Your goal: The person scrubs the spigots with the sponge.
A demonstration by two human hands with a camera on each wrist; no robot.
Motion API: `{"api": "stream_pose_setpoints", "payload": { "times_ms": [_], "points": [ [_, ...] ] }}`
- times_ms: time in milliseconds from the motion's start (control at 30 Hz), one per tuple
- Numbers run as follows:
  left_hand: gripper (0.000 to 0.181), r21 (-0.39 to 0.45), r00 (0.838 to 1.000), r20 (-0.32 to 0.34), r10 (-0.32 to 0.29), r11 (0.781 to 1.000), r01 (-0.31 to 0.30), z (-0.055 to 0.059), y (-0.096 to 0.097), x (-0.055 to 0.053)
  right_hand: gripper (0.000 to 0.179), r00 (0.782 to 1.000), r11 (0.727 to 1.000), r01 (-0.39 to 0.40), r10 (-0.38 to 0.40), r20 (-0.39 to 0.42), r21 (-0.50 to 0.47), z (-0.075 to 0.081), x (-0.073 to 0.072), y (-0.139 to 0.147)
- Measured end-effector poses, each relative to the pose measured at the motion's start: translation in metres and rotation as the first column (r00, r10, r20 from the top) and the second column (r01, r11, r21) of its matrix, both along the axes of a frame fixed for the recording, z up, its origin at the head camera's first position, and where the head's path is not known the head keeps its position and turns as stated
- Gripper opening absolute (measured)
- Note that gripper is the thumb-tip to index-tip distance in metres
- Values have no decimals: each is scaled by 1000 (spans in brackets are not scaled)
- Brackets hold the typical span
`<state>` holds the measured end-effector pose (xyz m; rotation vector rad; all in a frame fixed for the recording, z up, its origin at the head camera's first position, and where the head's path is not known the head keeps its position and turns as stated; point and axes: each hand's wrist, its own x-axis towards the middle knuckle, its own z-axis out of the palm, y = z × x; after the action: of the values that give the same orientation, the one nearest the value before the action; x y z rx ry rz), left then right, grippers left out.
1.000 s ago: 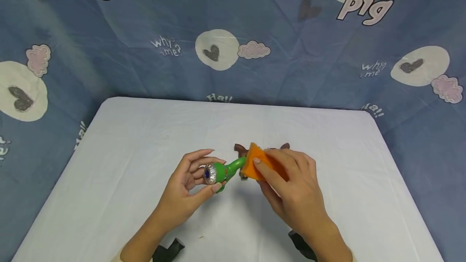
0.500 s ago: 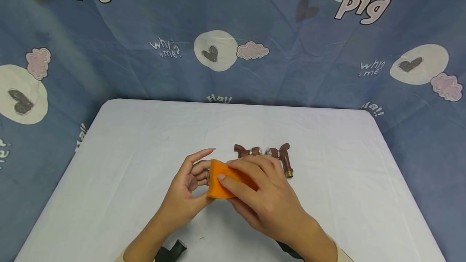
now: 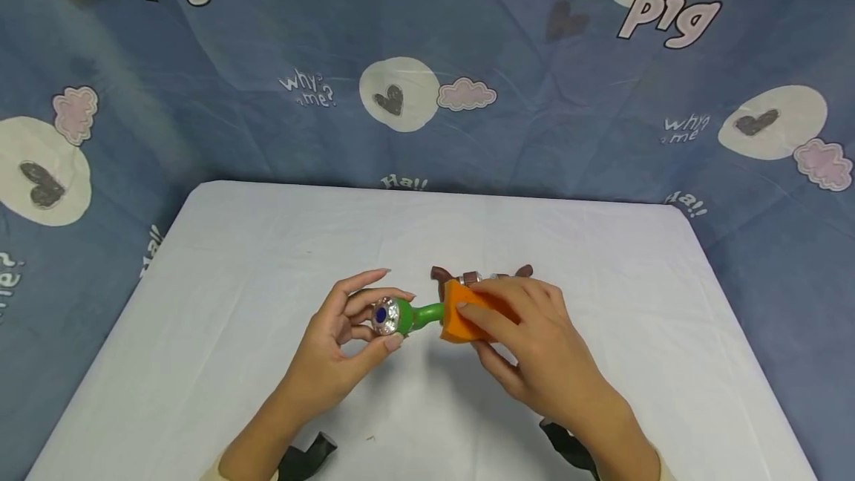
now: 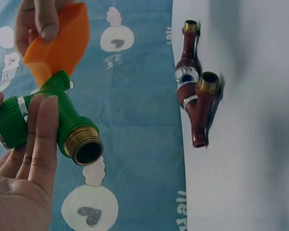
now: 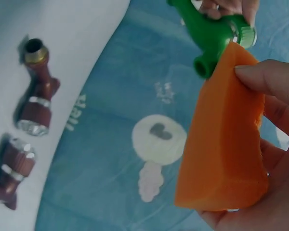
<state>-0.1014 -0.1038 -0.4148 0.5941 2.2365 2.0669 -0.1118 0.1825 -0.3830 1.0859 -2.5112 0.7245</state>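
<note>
A green plastic tap (image 3: 427, 315) with a clear-and-silver knob end is held by my left hand (image 3: 334, 351), thumb and fingers about the knob. The left wrist view shows its brass threaded inlet (image 4: 85, 146) facing the camera. My right hand (image 3: 541, 351) pinches an orange sponge (image 3: 462, 324) between thumb and fingers. The sponge overlaps the far end of the tap in the head view; in the right wrist view its upper tip is right at the green body (image 5: 209, 33). My left index finger extends away from the tap.
Two brown taps with brass ends lie knob to knob on the white-covered table (image 3: 320, 236) behind the hands, one brown tap (image 4: 200, 113) nearer the left wrist camera. Black wrist gear (image 3: 307, 459) shows under the forearms. A patterned blue cloth (image 3: 427, 147) hangs beyond the table.
The sponge went left over the green tap, hiding it, then came back right to its far end. The left hand stays nearly in place; the brown taps have not moved.
</note>
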Motion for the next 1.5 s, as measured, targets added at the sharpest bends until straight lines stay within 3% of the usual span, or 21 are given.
{"api": "stream_pose_setpoints", "payload": {
  "times_ms": [200, 333, 467, 567, 733, 867, 933, 1000, 1067, 1133, 1267, 1500],
  "points": [
    [70, 21, 997, -77, 16, 1000, -15, -2, -3, -1, 42, 987, 998, -20, 30, 157, -60, -6, 4, 6],
    [64, 26, 991, -120, 52, 998, -49, -4, -3, -4, 40, 957, 989, -62, 98, 273, -137, -9, 13, 2],
    [55, 23, 988, -133, 84, 996, -82, -7, -6, -6, 39, 921, 965, -140, 209, 329, -223, -15, 25, -9],
    [51, 25, 989, -131, 73, 997, -71, -8, -7, -7, 40, 890, 933, -200, 301, 342, -299, -18, 32, -17],
    [47, 53, 993, -112, 39, 998, -33, -9, -7, -6, 42, 840, 853, -287, 443, 313, -436, -17, 37, -26],
    [44, 92, 995, -103, -13, 995, 23, -8, -8, -5, 42, 820, 786, -309, 505, 268, -536, -12, 32, -31],
    [43, 117, 993, -98, -58, 991, 69, -9, -9, -4, 41, 844, 769, -297, 489, 222, -566, -9, 28, -35],
    [43, 125, 991, -95, -91, 987, 103, -9, -9, -3, 40, 887, 775, -264, 429, 172, -574, -6, 25, -39],
    [46, 133, 989, -93, -115, 983, 127, -10, -8, -2, 39, 934, 797, -242, 346, 90, -553, -5, 21, -46],
    [50, 134, 988, -94, -120, 982, 132, -10, -8, -1, 38, 963, 826, -218, 269, 24, -520, -5, 18, -52],
    [53, 127, 991, -89, -104, 985, 115, -9, -9, -1, 36, 978, 857, -200, 207, -38, -474, -9, 16, -58],
    [50, 149, 992, -76, -102, 982, 112, -4, -15, -3, 34, 977, 869, -167, 211, 44, -466, -19, 25, -49]
  ]
}}
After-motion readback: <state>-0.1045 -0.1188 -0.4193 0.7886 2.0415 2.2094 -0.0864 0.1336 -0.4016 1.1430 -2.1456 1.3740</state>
